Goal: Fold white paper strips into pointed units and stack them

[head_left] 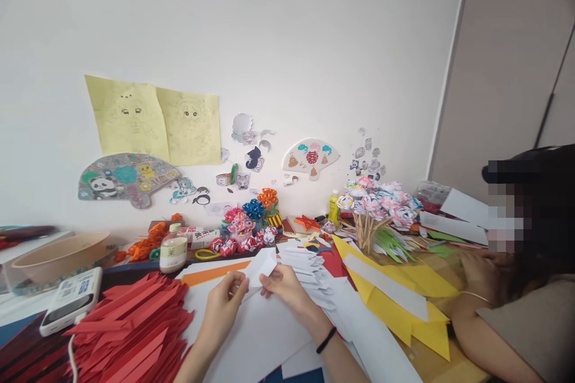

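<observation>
My left hand (229,295) pinches the left side of a small folded piece of white paper (263,264). On its right edge, the thumb and fingers of my right hand (282,288) are closed too. The folded paper is held just above large white sheets (258,335) on the table. To the left lies a big heap of folded red paper strips (139,323). Just right of my hands is a pile of folded white paper pieces (309,272). Yellow folded paper (381,305) with a white strip on it lies farther right.
A drink bottle (173,249), a white device with a cable (74,301) and a beige basin (60,258) stand at left. Paper flowers (375,200) on sticks are at the back. At the right edge another person's arm (483,317) rests on the table.
</observation>
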A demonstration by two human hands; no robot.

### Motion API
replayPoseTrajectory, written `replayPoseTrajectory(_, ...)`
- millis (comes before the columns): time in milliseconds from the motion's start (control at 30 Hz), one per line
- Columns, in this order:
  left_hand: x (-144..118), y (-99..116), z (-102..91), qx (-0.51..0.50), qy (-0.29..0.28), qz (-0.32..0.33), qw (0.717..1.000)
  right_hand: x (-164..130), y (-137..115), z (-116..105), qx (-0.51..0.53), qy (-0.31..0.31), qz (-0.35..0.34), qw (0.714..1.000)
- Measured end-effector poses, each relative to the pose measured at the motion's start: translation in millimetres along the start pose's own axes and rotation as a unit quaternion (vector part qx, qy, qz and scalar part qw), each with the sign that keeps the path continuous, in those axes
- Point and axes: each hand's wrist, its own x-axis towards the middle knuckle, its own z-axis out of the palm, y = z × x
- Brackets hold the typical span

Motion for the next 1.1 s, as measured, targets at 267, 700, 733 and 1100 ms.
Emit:
replayPoseTrajectory(267,5,-11,-10.3,0.076,-0.051,0.009,0.996,3,-3,-18,-0.033,0.106,-0.02,0.994)
replayPoseTrajectory(700,6,-13,-7.7,0.121,-0.074,0.014,0.99,2,10,-20,-0.169,0.066,-0.005,0.983)
replayPoseTrajectory(733,7,-14,-8.0,0.129,-0.081,0.011,0.988,1,9,-22,-0.172,0.055,-0.004,0.984)
replayPoseTrajectory(1100,-7,-4,-8.7,0.178,-0.13,0.027,0.975,-18,16,-36,-0.35,0.016,-0.019,0.936)
